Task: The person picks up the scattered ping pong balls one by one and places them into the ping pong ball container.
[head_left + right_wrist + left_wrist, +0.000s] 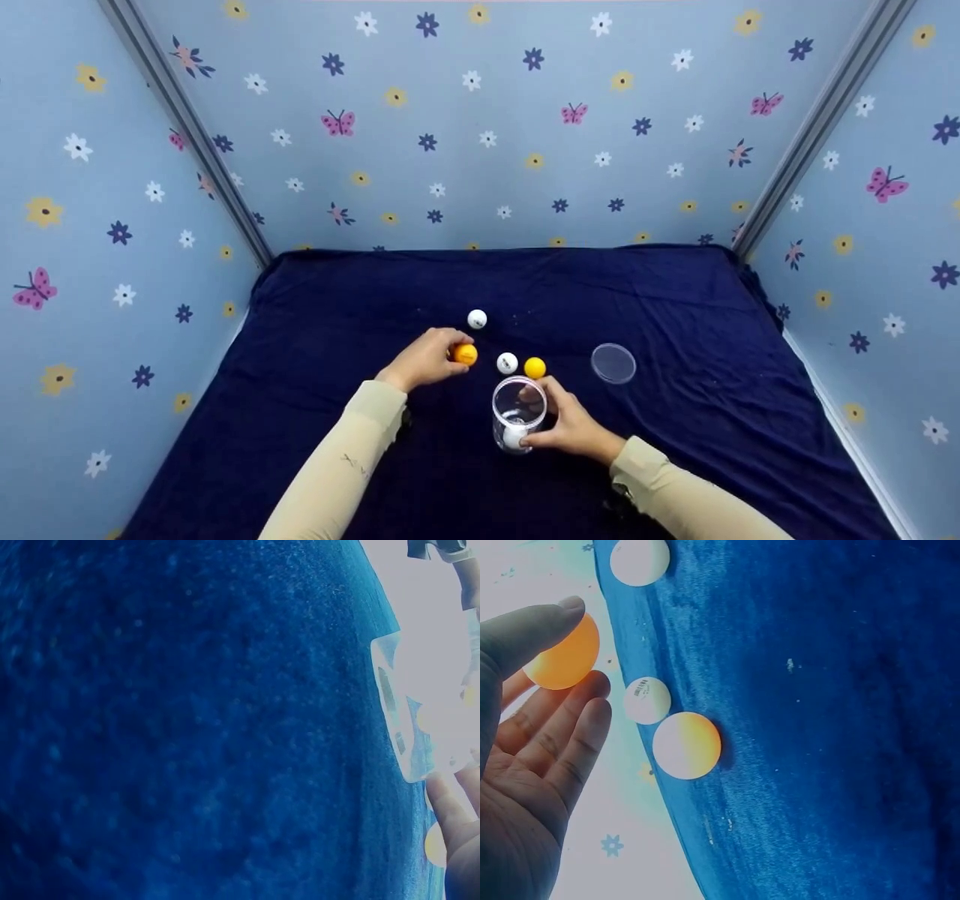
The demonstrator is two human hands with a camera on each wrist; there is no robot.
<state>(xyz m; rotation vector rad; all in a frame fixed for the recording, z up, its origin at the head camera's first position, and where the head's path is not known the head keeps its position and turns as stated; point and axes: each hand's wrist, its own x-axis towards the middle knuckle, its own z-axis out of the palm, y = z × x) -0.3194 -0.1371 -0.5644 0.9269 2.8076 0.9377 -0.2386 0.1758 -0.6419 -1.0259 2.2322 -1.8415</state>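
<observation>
My left hand (429, 358) pinches an orange table tennis ball (466, 354) between thumb and fingers; in the left wrist view that orange ball (568, 656) sits against the thumb. My right hand (574, 427) grips a clear plastic jar (519, 401) from its right side, fingers and thumb around the wall. The jar's mouth is uncovered, and a white ball (514, 436) lies at its bottom. Just beyond the jar are another white ball (507, 364) and an orange ball (535, 367). In the right wrist view the jar (390, 712) is largely washed out by glare.
One more white ball (477, 319) lies farther back, beyond my left hand. A clear round lid (613, 364) lies flat to the right of the balls. Dark blue cloth (697, 315) covers the table, with patterned walls (487, 112) on three sides.
</observation>
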